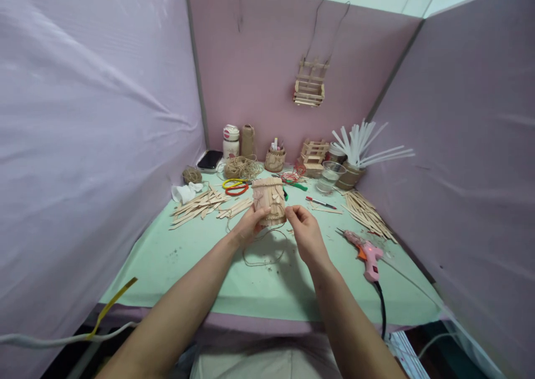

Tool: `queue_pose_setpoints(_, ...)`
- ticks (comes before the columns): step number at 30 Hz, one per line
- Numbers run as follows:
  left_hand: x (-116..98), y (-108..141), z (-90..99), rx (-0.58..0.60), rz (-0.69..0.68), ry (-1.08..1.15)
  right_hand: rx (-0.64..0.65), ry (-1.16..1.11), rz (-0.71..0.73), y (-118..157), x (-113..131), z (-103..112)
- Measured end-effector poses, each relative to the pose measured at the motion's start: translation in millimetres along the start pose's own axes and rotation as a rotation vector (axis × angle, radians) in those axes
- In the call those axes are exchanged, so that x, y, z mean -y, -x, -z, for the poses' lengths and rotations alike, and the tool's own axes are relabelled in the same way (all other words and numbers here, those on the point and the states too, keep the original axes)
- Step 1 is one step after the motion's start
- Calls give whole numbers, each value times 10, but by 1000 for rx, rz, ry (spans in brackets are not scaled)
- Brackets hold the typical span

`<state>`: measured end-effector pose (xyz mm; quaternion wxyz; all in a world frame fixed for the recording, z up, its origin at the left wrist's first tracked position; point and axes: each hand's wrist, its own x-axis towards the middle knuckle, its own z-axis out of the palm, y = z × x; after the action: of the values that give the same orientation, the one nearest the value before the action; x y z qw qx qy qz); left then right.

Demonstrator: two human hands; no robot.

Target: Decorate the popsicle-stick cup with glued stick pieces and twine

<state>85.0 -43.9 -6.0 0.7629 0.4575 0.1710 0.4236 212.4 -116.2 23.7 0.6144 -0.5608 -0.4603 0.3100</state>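
Note:
Above the middle of the table I see a small holder made of wooden craft sticks (pixel 268 195), trimmed with twine near its top and bottom. My left hand (pixel 251 223) is closed round its lower left side, thumb on the front. At its lower right edge, my right hand (pixel 303 226) has thumb and forefinger pinched together. A loose length of twine (pixel 262 265) hangs in a loop below the holder; it seems to run to the pinched fingertips, though the grip itself is too small to make out clearly.
A pink glue gun (pixel 368 253) lies at right, its cord over the front edge. Craft sticks (pixel 200 203) lie left, more sticks (pixel 368 214) right. Scissors (pixel 236 188), a red pen (pixel 321 203), a clear cup (pixel 330 177) and a twine ball (pixel 236 168) stand or lie behind.

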Motion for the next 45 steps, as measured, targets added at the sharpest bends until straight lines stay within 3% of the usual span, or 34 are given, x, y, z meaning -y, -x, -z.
queue_pose_setpoints(10, -20, 11, -25, 16, 8, -44, -37, 172, 101, -34, 89, -41)
queue_pose_setpoints(20, -28, 19, -27, 87, 52, -9, -41, 132, 81, -23, 30, -8)
queue_pose_setpoints(25, -54, 30, -47, 49, 64, -63, -31, 175, 88, -14, 43, -5)
queue_pose_setpoints(30, -70, 43, -65, 50, 60, -61, -107, 212, 165, -36, 37, 86)
queue_pose_setpoints(38, -55, 35, -61, 68, 65, -45, -8, 269, 186, -73, 39, 106)
queue_pose_setpoints(45, -14, 24, 13, 52, 134, 22, 12, 434, 354, 3, 174, 127)
